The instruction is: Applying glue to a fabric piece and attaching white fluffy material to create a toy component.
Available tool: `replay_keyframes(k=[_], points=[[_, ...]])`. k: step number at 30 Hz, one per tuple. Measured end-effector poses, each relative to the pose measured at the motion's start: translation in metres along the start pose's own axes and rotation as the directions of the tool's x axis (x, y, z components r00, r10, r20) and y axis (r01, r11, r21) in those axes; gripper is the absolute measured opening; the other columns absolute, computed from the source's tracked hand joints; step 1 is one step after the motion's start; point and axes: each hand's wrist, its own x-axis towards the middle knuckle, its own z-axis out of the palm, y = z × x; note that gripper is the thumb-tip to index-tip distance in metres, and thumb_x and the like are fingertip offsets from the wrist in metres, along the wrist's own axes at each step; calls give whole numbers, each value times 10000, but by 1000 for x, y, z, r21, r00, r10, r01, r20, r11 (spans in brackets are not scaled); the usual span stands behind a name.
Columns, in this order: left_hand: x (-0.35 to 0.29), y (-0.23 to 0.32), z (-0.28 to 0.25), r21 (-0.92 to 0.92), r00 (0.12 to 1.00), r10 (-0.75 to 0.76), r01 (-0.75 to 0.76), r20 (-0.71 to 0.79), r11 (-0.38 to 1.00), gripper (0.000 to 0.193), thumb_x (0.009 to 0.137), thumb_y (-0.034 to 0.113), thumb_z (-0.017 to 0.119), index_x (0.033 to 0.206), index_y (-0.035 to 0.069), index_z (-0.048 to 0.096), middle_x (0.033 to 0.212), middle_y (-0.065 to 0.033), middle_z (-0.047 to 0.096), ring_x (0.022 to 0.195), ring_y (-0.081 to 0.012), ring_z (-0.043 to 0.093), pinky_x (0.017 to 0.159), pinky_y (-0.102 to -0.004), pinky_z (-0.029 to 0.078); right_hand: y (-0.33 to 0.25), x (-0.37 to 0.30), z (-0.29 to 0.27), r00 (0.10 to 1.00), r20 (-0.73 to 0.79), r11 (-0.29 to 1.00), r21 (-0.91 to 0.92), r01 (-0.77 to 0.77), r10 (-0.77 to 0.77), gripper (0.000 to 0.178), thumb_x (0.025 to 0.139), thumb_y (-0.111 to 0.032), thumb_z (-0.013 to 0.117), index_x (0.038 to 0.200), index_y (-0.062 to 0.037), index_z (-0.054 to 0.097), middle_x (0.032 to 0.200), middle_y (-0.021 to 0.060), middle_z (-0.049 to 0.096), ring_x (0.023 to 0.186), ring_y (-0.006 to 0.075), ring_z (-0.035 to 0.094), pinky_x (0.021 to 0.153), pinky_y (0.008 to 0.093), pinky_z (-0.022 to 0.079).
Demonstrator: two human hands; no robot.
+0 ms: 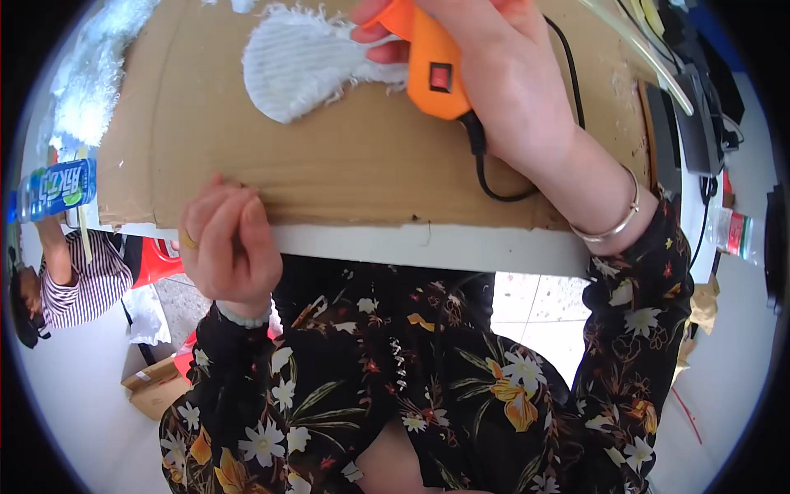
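My right hand (pixel 510 74) is wrapped round an orange hot glue gun (pixel 438 78) with a red switch and a black cord, at the top of the view. Its front end runs out of the picture. Just left of it, a white fluffy fabric piece (pixel 300 66) with ribbed lines and frayed edges lies flat on the cardboard sheet (pixel 197 123). Fingers of my right hand hang over the fabric's narrow end; whether they touch it I cannot tell. My left hand (pixel 229 240) is curled closed at the cardboard's near edge, its grip hidden.
White fluffy material (pixel 92 78) and a blue-labelled bottle (pixel 58 189) stand at the left. Behind the bottle, another person in a striped shirt (pixel 86 276) is visible. The glue gun's black cord (pixel 502 198) loops over the cardboard. Dark devices (pixel 695 123) sit at the right edge.
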Motion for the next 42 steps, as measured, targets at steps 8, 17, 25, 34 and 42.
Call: replay_keyframes(k=[8, 17, 25, 34, 42], points=[[0, 6, -3, -34, 998, 38, -36, 51, 999, 68, 778, -2, 633, 845, -1, 624, 798, -94, 630, 700, -264, 611, 749, -430, 527, -13, -4, -6, 981, -191, 989, -138, -61, 34, 233, 954, -240, 530, 1048, -32, 579, 833, 75, 647, 703, 142, 611, 651, 275, 515], [20, 1, 18, -8, 988, 142, -143, -62, 990, 74, 723, 37, 698, 770, 30, 642, 685, -38, 597, 622, -203, 595, 652, -352, 536, -12, 11, -27, 982, -120, 970, -211, 118, -145, 287, 957, -259, 495, 1050, 4, 562, 887, 111, 649, 785, 182, 634, 731, 295, 514], [16, 10, 21, 14, 985, 168, -168, -25, 986, 98, 706, 31, 700, 779, 32, 635, 681, -28, 584, 614, -203, 569, 705, -371, 523, -7, 2, -44, 979, -143, 968, -224, 113, -148, 333, 959, -267, 476, 1095, 27, 555, 936, 135, 655, 837, 202, 639, 775, 325, 516], [36, 0, 44, 43, 970, 222, -218, -95, 975, 77, 702, 41, 685, 737, 56, 618, 616, -25, 532, 568, -194, 548, 602, -324, 460, -30, 24, -35, 945, -275, 978, -160, 134, -175, 219, 955, -222, 499, 981, -15, 565, 800, 95, 638, 698, 180, 614, 655, 283, 504], [21, 6, 29, 76, 977, 211, -207, -42, 975, 66, 697, 42, 667, 744, 59, 624, 641, -20, 556, 580, -189, 555, 649, -333, 498, -20, 16, -30, 951, -297, 995, -70, 65, -83, 218, 963, -236, 487, 992, -31, 558, 793, 95, 637, 691, 190, 607, 644, 295, 499]])
